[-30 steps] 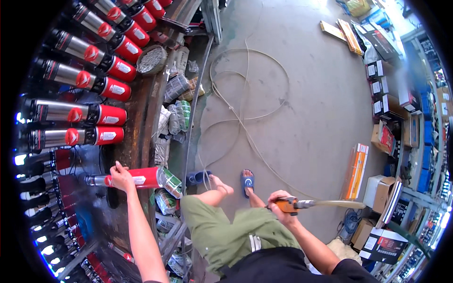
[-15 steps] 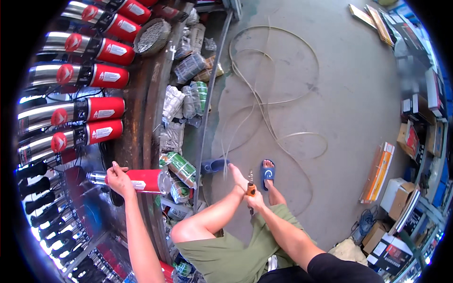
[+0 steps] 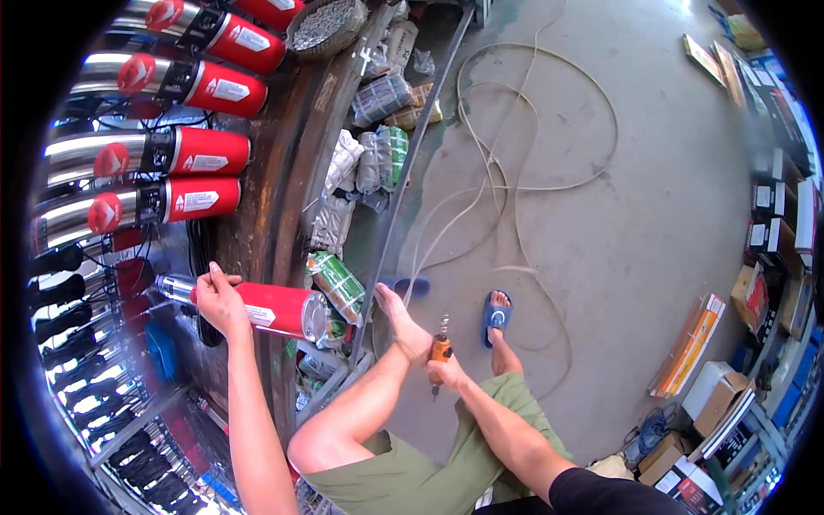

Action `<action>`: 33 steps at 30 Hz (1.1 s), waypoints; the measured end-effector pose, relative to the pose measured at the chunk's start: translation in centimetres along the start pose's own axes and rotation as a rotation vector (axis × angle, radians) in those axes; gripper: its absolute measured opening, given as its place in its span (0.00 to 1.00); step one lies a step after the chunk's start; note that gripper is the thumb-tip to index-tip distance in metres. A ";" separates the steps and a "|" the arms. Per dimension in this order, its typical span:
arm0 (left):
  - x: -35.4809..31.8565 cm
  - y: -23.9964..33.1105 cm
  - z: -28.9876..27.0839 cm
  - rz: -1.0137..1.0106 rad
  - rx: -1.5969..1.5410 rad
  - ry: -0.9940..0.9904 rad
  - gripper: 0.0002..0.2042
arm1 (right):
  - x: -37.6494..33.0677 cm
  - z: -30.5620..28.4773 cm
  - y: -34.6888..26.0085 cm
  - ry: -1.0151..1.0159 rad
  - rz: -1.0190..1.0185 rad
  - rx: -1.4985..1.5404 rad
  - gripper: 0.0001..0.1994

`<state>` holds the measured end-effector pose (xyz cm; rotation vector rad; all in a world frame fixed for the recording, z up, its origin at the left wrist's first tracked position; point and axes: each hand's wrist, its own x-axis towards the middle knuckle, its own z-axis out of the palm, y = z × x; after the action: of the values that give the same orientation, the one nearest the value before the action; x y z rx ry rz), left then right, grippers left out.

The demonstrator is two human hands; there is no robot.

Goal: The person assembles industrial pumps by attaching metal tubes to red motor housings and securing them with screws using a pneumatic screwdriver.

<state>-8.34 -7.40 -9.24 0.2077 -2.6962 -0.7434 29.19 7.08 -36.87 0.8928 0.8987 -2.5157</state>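
Observation:
My left hand (image 3: pixel 221 302) is closed round a red-and-silver cylindrical machine (image 3: pixel 287 311), near where the red body meets its silver neck. The machine lies sideways over the bench, its round metal-looking end facing right. My right hand (image 3: pixel 446 373) grips an orange power screwdriver (image 3: pixel 440 348) upright above my bent leg. One metal end of it points away and the other sticks out below the fist. The fingers wrapped behind each tool are partly hidden.
Several like red machines (image 3: pixel 203 199) lie in a row on the dark bench (image 3: pixel 287 163), where a bowl of small metal parts (image 3: pixel 326 27) stands. Wrapped packets (image 3: pixel 336 286) fill a lower shelf. A pale hose (image 3: pixel 515 186) loops over the floor. Cartons (image 3: pixel 717 399) line the right side.
The view has shifted, so the bench row sits higher. My bare foot has come off its blue slipper. The screwdriver has moved slightly left and nearer; both hands keep their holds.

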 end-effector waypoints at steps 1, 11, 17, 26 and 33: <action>0.1 0.2 0.1 0.008 -0.008 -0.011 0.19 | 0.3 -1.2 -0.3 -0.014 -0.015 -0.028 0.07; 1.0 0.3 0.6 0.079 0.179 -0.039 0.19 | 2.1 -10.5 -7.8 0.012 0.292 0.298 0.10; 1.1 2.0 0.8 0.002 0.184 -0.079 0.19 | -2.7 -2.7 -4.3 -0.125 0.393 0.061 0.13; 0.4 0.8 0.6 0.002 0.048 -0.059 0.18 | -2.4 0.3 2.5 0.086 0.300 0.043 0.09; 0.3 1.0 0.3 0.030 0.031 -0.049 0.19 | -2.1 -1.7 4.0 -0.061 0.281 0.266 0.12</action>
<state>-8.81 -6.47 -8.86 0.1581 -2.7524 -0.7069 33.44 5.33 -38.36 0.9400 0.3912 -2.4321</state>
